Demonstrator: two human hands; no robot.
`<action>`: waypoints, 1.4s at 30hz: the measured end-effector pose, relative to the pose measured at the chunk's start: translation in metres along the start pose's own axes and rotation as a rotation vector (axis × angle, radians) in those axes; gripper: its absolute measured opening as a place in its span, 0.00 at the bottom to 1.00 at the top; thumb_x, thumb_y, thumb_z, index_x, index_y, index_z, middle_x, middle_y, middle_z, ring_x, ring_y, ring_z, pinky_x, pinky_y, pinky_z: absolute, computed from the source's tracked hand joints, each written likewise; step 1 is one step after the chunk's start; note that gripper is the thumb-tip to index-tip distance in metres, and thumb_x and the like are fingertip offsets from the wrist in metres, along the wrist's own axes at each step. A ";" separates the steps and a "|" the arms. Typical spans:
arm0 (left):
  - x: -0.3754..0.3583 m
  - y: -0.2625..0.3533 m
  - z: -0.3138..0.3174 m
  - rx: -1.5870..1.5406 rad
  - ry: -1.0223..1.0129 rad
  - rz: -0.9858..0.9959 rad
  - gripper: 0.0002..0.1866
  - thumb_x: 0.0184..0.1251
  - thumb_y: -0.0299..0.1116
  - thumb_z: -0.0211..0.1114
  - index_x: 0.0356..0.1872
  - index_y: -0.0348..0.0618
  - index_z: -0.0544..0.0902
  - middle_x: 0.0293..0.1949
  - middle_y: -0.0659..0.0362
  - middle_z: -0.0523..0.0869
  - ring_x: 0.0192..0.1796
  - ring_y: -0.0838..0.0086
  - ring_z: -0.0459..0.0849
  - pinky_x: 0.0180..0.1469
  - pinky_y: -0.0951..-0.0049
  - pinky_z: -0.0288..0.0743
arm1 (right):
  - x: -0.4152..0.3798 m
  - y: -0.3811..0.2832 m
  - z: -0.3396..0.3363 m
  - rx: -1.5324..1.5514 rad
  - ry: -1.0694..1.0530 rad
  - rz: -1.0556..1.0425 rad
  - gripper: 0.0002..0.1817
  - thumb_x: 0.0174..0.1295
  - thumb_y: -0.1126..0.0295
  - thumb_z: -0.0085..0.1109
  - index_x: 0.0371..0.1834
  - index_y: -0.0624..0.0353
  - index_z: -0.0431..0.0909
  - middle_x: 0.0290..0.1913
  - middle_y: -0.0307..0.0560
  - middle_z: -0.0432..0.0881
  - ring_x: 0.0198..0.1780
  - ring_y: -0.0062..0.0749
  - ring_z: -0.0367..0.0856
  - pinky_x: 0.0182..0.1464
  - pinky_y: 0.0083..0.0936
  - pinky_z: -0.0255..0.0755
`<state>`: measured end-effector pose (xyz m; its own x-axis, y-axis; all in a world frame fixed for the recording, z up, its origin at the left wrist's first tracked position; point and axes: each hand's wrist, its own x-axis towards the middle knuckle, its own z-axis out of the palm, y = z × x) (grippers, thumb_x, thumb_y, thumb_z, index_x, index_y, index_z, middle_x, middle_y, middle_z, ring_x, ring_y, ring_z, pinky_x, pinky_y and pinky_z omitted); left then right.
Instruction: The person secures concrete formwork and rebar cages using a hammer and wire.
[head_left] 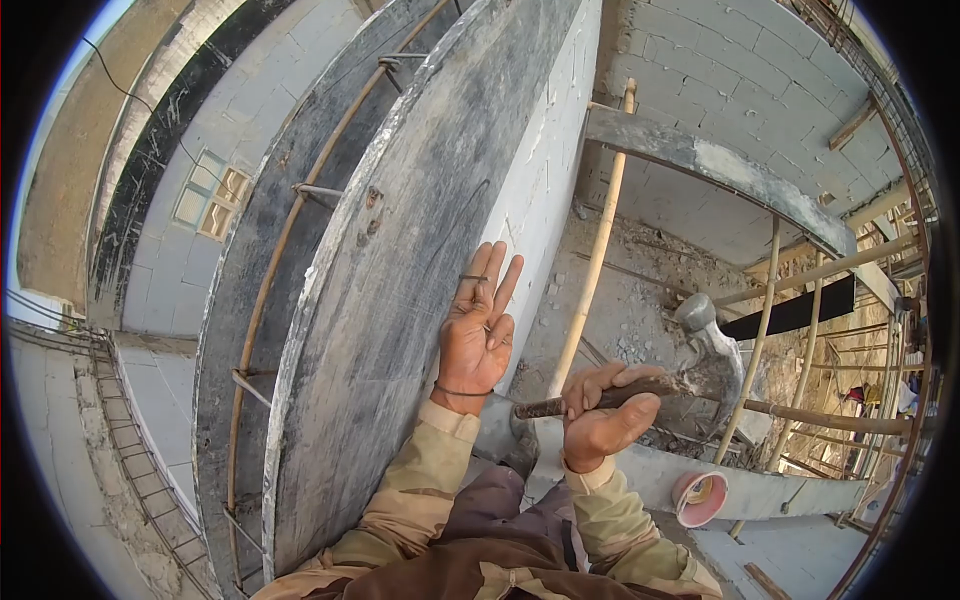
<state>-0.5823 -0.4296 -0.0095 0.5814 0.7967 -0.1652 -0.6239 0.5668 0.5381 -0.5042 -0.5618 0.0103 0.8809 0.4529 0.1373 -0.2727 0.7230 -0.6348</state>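
My right hand (605,410) is wrapped round the wooden handle of a claw hammer (712,360), its worn metal head off to the right. My left hand (478,335) is raised palm-up beside the dark formwork board (390,230), some fingers stretched out. Across those fingers is a short, thin dark piece that looks like a nail (473,277); how it is pinched is partly hidden. A dark band circles the left wrist.
A second board (235,350) stands to the left, with a rebar rod (265,280) and ties between. Bamboo poles (600,240) rise ahead. A pink bucket (700,498) sits on a ledge at lower right. Rubble (640,330) covers the floor below.
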 end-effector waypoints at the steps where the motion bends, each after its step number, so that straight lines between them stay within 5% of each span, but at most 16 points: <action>1: -0.002 0.002 0.001 0.172 -0.041 -0.008 0.25 0.81 0.25 0.47 0.76 0.39 0.61 0.80 0.55 0.60 0.80 0.70 0.60 0.29 0.90 0.66 | -0.005 0.012 -0.002 -0.057 -0.028 -0.001 0.21 0.80 0.51 0.42 0.38 0.59 0.64 0.20 0.40 0.69 0.13 0.28 0.64 0.15 0.22 0.59; 2: -0.003 0.003 -0.012 0.171 -0.049 -0.007 0.25 0.81 0.25 0.47 0.76 0.39 0.61 0.80 0.55 0.60 0.80 0.70 0.60 0.29 0.90 0.66 | -0.005 0.026 -0.013 -0.055 -0.030 -0.009 0.21 0.80 0.51 0.42 0.38 0.59 0.64 0.20 0.40 0.69 0.13 0.28 0.64 0.15 0.22 0.59; 4: -0.003 0.003 -0.032 0.929 -0.020 -0.067 0.29 0.74 0.16 0.42 0.77 0.36 0.59 0.79 0.53 0.62 0.79 0.68 0.63 0.33 0.91 0.67 | 0.000 0.046 -0.027 -0.812 -0.498 0.223 0.23 0.79 0.48 0.42 0.37 0.58 0.64 0.19 0.41 0.67 0.14 0.24 0.63 0.15 0.22 0.60; 5: -0.003 -0.003 -0.022 0.571 0.264 -0.081 0.32 0.69 0.14 0.42 0.76 0.35 0.60 0.76 0.54 0.67 0.78 0.69 0.65 0.36 0.91 0.68 | 0.002 0.040 -0.033 -0.748 -0.486 0.376 0.23 0.78 0.48 0.42 0.38 0.59 0.63 0.19 0.41 0.66 0.15 0.22 0.62 0.16 0.21 0.60; 10: -0.001 -0.004 -0.028 0.528 0.177 -0.018 0.31 0.70 0.15 0.44 0.76 0.36 0.61 0.75 0.54 0.69 0.76 0.69 0.68 0.36 0.91 0.68 | -0.013 0.013 -0.007 -0.172 -0.055 0.202 0.21 0.79 0.51 0.42 0.38 0.61 0.63 0.19 0.41 0.68 0.16 0.20 0.64 0.18 0.20 0.58; 14: 0.001 -0.007 -0.030 0.803 0.117 0.053 0.31 0.71 0.16 0.45 0.77 0.36 0.59 0.76 0.54 0.69 0.78 0.70 0.65 0.28 0.92 0.62 | -0.001 0.046 -0.034 -0.797 -0.547 0.184 0.22 0.78 0.49 0.44 0.40 0.59 0.65 0.21 0.41 0.67 0.16 0.20 0.65 0.16 0.20 0.61; 16: -0.001 -0.002 -0.019 0.668 0.144 0.005 0.31 0.71 0.16 0.45 0.77 0.36 0.59 0.76 0.54 0.69 0.77 0.70 0.66 0.27 0.92 0.61 | 0.000 0.029 -0.032 -0.532 -0.367 0.420 0.21 0.80 0.51 0.43 0.40 0.61 0.65 0.19 0.39 0.67 0.15 0.20 0.63 0.17 0.19 0.57; 20: 0.000 -0.002 -0.021 0.493 0.166 -0.040 0.31 0.72 0.16 0.45 0.76 0.37 0.60 0.76 0.55 0.69 0.77 0.71 0.67 0.26 0.92 0.60 | -0.014 0.026 -0.001 -0.136 0.008 0.006 0.24 0.78 0.45 0.40 0.40 0.58 0.64 0.18 0.39 0.63 0.14 0.19 0.60 0.14 0.19 0.57; 21: 0.000 -0.003 -0.027 0.488 0.166 -0.036 0.31 0.72 0.16 0.45 0.76 0.37 0.60 0.76 0.55 0.69 0.77 0.71 0.67 0.26 0.92 0.60 | -0.011 0.038 -0.010 -0.138 0.003 0.005 0.24 0.78 0.45 0.40 0.40 0.58 0.64 0.18 0.39 0.63 0.14 0.19 0.60 0.14 0.19 0.57; 23: 0.002 -0.005 -0.034 0.775 0.074 0.043 0.30 0.73 0.17 0.45 0.76 0.37 0.60 0.76 0.55 0.68 0.77 0.70 0.67 0.25 0.92 0.59 | -0.003 0.053 -0.028 -0.830 -0.511 0.288 0.23 0.79 0.48 0.41 0.40 0.59 0.66 0.20 0.38 0.67 0.16 0.21 0.63 0.17 0.19 0.59; 27: 0.000 -0.002 -0.021 0.522 0.171 -0.036 0.28 0.75 0.20 0.47 0.76 0.40 0.62 0.75 0.55 0.69 0.71 0.73 0.74 0.24 0.92 0.58 | -0.015 0.027 -0.018 -0.271 -0.153 0.331 0.21 0.80 0.53 0.42 0.37 0.61 0.67 0.17 0.37 0.69 0.16 0.20 0.65 0.19 0.21 0.57; 31: -0.001 0.003 -0.007 0.486 0.247 -0.118 0.28 0.74 0.17 0.45 0.75 0.37 0.62 0.75 0.55 0.69 0.77 0.68 0.67 0.24 0.91 0.58 | -0.007 0.066 -0.032 -0.763 -0.524 0.230 0.21 0.80 0.52 0.41 0.37 0.59 0.66 0.17 0.35 0.68 0.15 0.19 0.64 0.18 0.18 0.57; 34: -0.001 0.000 -0.014 0.434 0.178 -0.084 0.29 0.73 0.16 0.46 0.75 0.37 0.62 0.74 0.54 0.70 0.76 0.67 0.68 0.24 0.90 0.58 | -0.004 0.036 -0.019 -0.530 -0.324 0.410 0.20 0.79 0.52 0.42 0.37 0.58 0.66 0.18 0.35 0.69 0.16 0.21 0.65 0.18 0.20 0.58; 38: -0.001 0.000 -0.017 0.399 0.150 -0.077 0.28 0.74 0.19 0.49 0.75 0.37 0.63 0.75 0.51 0.69 0.74 0.70 0.72 0.24 0.92 0.59 | -0.025 0.043 -0.003 -0.202 -0.076 0.184 0.20 0.80 0.53 0.43 0.35 0.58 0.66 0.18 0.36 0.69 0.17 0.23 0.68 0.19 0.22 0.59; 39: -0.002 -0.001 -0.014 0.410 0.230 -0.101 0.28 0.75 0.19 0.49 0.75 0.37 0.62 0.75 0.51 0.69 0.74 0.69 0.71 0.25 0.92 0.60 | -0.016 0.054 -0.021 -0.735 -0.377 0.190 0.21 0.80 0.53 0.43 0.34 0.59 0.67 0.19 0.37 0.71 0.17 0.25 0.69 0.19 0.25 0.60; 42: -0.002 0.002 -0.006 0.380 0.218 -0.113 0.28 0.74 0.19 0.50 0.75 0.36 0.63 0.75 0.52 0.69 0.75 0.69 0.71 0.25 0.91 0.59 | -0.006 0.051 -0.034 -0.730 -0.337 0.419 0.20 0.80 0.56 0.44 0.33 0.60 0.68 0.17 0.41 0.71 0.18 0.27 0.71 0.22 0.29 0.63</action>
<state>-0.5877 -0.4293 -0.0130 0.4859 0.7830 -0.3884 -0.3028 0.5677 0.7655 -0.5106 -0.5455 -0.0485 0.5736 0.8160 -0.0711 -0.1317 0.0062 -0.9913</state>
